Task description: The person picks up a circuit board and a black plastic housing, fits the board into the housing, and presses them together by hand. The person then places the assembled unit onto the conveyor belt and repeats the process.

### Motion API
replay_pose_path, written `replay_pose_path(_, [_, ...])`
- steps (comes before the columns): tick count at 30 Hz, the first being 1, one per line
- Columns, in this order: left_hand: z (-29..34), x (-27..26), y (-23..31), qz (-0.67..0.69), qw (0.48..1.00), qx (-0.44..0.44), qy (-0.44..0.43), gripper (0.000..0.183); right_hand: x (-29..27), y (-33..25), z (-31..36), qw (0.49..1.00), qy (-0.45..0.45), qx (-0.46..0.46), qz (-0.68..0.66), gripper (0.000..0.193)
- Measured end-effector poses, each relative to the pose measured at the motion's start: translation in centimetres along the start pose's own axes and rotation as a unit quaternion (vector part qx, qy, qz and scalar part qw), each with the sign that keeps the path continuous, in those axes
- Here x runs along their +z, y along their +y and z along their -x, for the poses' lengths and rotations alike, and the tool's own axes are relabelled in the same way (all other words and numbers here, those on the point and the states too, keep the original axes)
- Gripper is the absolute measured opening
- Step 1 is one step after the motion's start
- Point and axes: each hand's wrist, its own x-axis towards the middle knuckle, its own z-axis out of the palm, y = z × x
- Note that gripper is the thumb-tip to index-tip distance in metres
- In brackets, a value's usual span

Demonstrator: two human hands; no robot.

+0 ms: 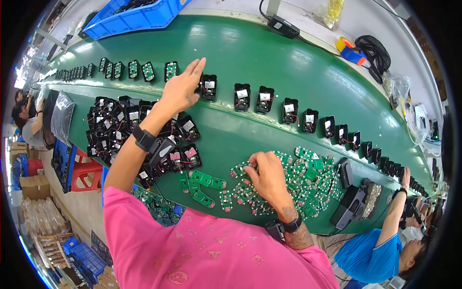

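Note:
My left hand (182, 86) reaches out over the green conveyor belt (269, 62), fingers spread, its fingertips at a small black housing (208, 87) in the row on the belt. My right hand (266, 177) rests on a heap of small green circuit boards (308, 180) near the front edge, fingers curled onto a board (240, 169). A pile of black housings with red wires (120, 130) lies under my left forearm. Both wrists wear dark bands.
A row of black housings (308, 119) runs right along the belt, and green boards (139, 70) line the far left. A blue crate (134, 17) sits at the back. A person in blue (380, 245) works at my right; another sits far left (29, 123).

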Motion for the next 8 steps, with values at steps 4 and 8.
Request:
replay_pose_path(4, [-0.5, 0.0, 0.6, -0.041, 0.994, 0.001, -0.105, 0.083, -0.2, 0.9, -0.3, 0.984, 0.077, 0.083, -0.137, 0.024])
replay_pose_path(8, [-0.8, -1.5, 2.8, -0.087, 0.985, -0.018, -0.149, 0.088, -1.9, 1.6, 0.1, 0.885, 0.122, 0.196, -0.403, 0.03])
